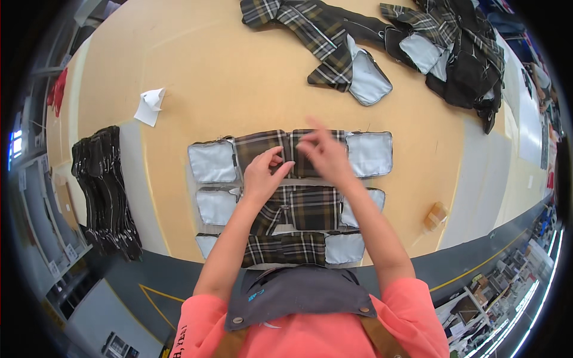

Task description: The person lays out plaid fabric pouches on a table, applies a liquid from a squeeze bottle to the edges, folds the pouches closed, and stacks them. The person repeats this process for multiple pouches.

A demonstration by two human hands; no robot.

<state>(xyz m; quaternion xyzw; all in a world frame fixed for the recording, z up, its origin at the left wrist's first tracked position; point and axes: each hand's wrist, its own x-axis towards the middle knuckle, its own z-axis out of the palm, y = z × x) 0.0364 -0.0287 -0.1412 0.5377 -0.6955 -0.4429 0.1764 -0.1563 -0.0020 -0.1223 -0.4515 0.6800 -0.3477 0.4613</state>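
Note:
Three rows of dark plaid fabric pieces with pale grey pocket linings lie side by side on the tan table [239,77]. My left hand [264,174] rests on the top row's plaid piece [258,146], thumb and fingers pinching near its middle seam. My right hand [322,153] hovers over the adjoining plaid piece [307,169], fingers spread and blurred. Below them lie the middle row [310,207] and the bottom row [298,247], close to my grey apron [298,292].
A heap of plaid and black garment parts [453,53] and another plaid bundle [325,42] lie at the far side. A stack of dark pieces [106,191] sits left, a folded white paper [149,106] nearby, a small brown object [434,216] right.

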